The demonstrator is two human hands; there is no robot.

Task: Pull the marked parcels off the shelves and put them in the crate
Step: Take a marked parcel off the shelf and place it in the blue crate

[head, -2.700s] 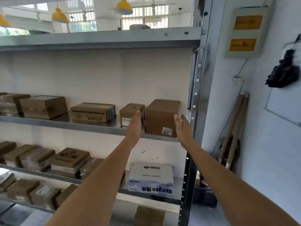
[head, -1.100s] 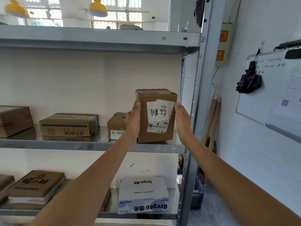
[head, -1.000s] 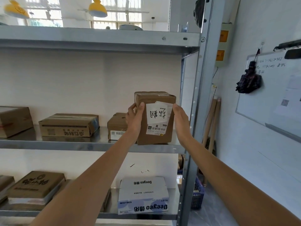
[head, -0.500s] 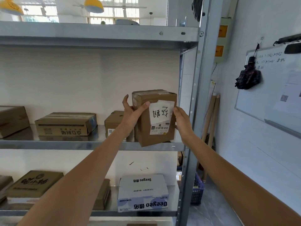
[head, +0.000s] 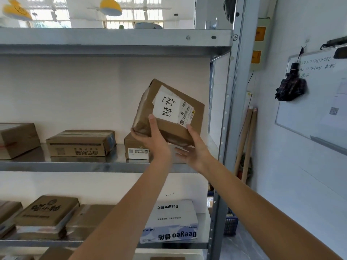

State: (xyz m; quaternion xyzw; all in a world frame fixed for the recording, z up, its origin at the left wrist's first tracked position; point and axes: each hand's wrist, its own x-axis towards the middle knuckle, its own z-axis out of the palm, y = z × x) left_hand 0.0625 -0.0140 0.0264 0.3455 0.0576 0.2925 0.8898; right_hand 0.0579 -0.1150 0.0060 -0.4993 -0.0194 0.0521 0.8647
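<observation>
A: ok so where's the marked parcel [head: 170, 114] right now?

B: off the shelf [head: 78, 164], up in the air and tilted, in front of the right end of the middle shelf, close to the metal upright [head: 231, 109]. It's a brown carton with a white handwritten slip [head: 166, 106] and a barcode label [head: 186, 114] on the face turned toward us

A: both hands on it?

B: yep. left hand [head: 153, 140] is wrapped round the lower left corner, thumb lying up the front face, fingers curled behind. right hand [head: 195, 147] is under the lower right edge, thumb on the front near the barcode label, fingers spread out flat beneath like a cradle

A: anything under it?

B: a smaller brown box [head: 136, 147] with a white sticker sits on the shelf just behind the left hand, then a flat taped carton [head: 80, 143] further left. One shelf down there's a white Deegeo box [head: 170, 222] and some stacked flat parcels [head: 45, 214]

A: and the crate?

B: I think that's the blue basket thing [head: 230, 223] on the floor past the upright, low right, mostly hidden. Well apart from the parcel. There's a whiteboard [head: 317, 102] on the right wall with a folded umbrella [head: 291, 87] hanging at its left edge
</observation>
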